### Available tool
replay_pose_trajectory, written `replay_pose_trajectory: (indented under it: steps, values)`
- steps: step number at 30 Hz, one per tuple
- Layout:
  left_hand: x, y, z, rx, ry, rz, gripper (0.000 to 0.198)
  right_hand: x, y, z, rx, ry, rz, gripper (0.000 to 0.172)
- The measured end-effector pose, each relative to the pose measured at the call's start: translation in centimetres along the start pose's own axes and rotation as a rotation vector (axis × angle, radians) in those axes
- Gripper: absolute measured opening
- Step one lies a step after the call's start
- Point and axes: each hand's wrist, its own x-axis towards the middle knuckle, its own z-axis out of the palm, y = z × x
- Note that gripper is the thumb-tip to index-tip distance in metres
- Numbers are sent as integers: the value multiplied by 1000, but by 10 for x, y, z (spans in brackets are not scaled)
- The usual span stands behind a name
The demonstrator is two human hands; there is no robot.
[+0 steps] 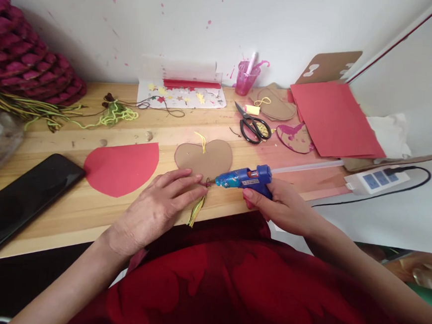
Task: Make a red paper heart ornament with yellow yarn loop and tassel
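My right hand [283, 207] is wrapped round a blue glue gun [244, 178], whose nozzle points left at the lower edge of a brown cardboard heart [205, 158]. My left hand [160, 207] lies with fingers stretched flat, pressing on the heart's lower tip where a yellow-green tassel [196, 210] hangs over the table edge. A yellow thread loop [201, 141] sits at the heart's top. A white glue stick [305, 166] juts from the gun's back.
A red paper semicircle [122, 167] and a black phone [14, 201] lie to the left. Black scissors [254, 127], a pink cup [246, 77], red paper sheets [333, 119], a white power strip [377, 179] and more cardboard hearts [276, 104] stand right. Yarn strands [109, 113] lie far left.
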Motion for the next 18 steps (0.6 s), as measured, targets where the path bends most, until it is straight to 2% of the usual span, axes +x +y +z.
replay_pose_trajectory:
  steps: [7,18]
  values:
    - [-3,-2,4,-5,10,1,50,5,-1,1,-45,-25,-18,44]
    - [-1,-3,3,-4,6,28,48,9,-5,0,34,-48,187,48]
